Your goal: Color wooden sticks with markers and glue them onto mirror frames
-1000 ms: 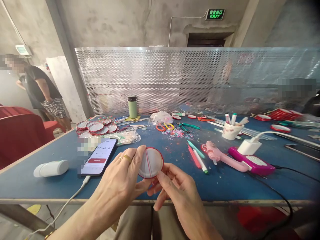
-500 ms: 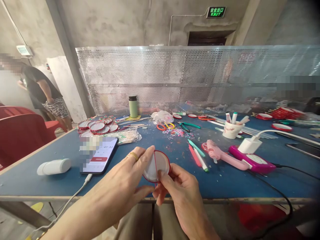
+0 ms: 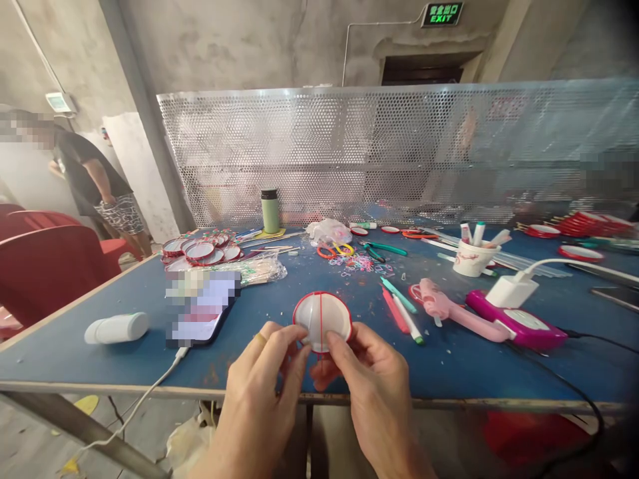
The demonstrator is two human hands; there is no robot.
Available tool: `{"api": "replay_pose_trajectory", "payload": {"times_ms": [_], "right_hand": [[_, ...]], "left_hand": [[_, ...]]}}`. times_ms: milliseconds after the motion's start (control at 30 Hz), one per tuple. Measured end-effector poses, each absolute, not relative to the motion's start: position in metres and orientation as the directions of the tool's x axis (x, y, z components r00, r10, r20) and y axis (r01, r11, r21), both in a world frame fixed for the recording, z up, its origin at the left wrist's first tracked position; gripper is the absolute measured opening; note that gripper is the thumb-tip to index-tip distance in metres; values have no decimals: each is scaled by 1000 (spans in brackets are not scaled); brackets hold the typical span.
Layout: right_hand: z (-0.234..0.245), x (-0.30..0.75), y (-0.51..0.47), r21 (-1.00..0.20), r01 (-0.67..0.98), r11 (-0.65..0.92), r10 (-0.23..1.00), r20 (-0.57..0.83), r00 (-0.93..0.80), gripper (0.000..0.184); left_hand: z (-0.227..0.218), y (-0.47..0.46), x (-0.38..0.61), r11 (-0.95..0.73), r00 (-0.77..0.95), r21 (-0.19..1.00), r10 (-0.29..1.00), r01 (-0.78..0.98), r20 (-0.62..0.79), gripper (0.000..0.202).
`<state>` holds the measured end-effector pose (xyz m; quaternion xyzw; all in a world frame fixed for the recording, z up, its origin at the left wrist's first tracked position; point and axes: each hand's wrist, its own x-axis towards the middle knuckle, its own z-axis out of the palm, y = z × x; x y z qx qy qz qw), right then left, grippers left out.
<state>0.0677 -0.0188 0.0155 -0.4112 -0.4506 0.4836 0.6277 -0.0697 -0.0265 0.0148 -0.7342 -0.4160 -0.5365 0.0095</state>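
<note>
The right hand (image 3: pixel 377 372) clamps a round, white, red-rimmed disc (image 3: pixel 308 318), thumb on its face, above the blue tabletop (image 3: pixel 439 376) near its front edge, apparently steadying the thin red cord (image 3: pixel 321 309) across it. Left hand (image 3: pixel 264 382): fingers narrowed at the lower-left rim (grip cannot be confirmed). Green-lit rectangular sign (image 3: pixel 442 14) reads "EXIT".

Left hand drops down the disc, red line goes upright

So the left hand (image 3: pixel 267 379) isn't stretched up the side of the disc (image 3: pixel 310 318) anymore, its fingertips are down by the lower-left edge. Way more of the white face shows now. A second ago I see two slanting red lines, now it's one (image 3: pixel 321 309), pretty much straight up the middle. Right thumb (image 3: pixel 340 351) has gone from the bottom rim onto the face too.
</note>
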Motion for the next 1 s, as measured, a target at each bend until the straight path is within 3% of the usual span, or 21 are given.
{"api": "replay_pose_trajectory", "payload": {"times_ms": [133, 333, 500, 633, 767, 1000], "right_hand": [[13, 66, -21, -950, -223, 219, 969, 185, 164, 29], [10, 63, -22, -938, -261, 229, 961, 175, 214, 28], [12, 60, -25, -937, -242, 254, 945, 187, 267, 29], [12, 58, -26, -931, -253, 265, 938, 188, 291, 29], [10, 57, -25, -913, -301, 276, 935, 183, 303, 29], [11, 58, -25, -878, -394, 271, 947, 169, 275, 30]], "left_hand": [[11, -28, -63, -615, 40, 516, 665, 597, 746, 10], [4, -36, -49, -545, -127, 776, 787, 316, 604, 13], [2, -41, -36, -372, -271, 928, 891, 21, 364, 18], [6, -42, -31, -279, -302, 941, 929, -192, 214, 23], [9, -42, -30, -183, -220, 920, 969, -348, 109, 26], [12, -40, -30, -84, -92, 879, 995, -469, 46, 26]]}}
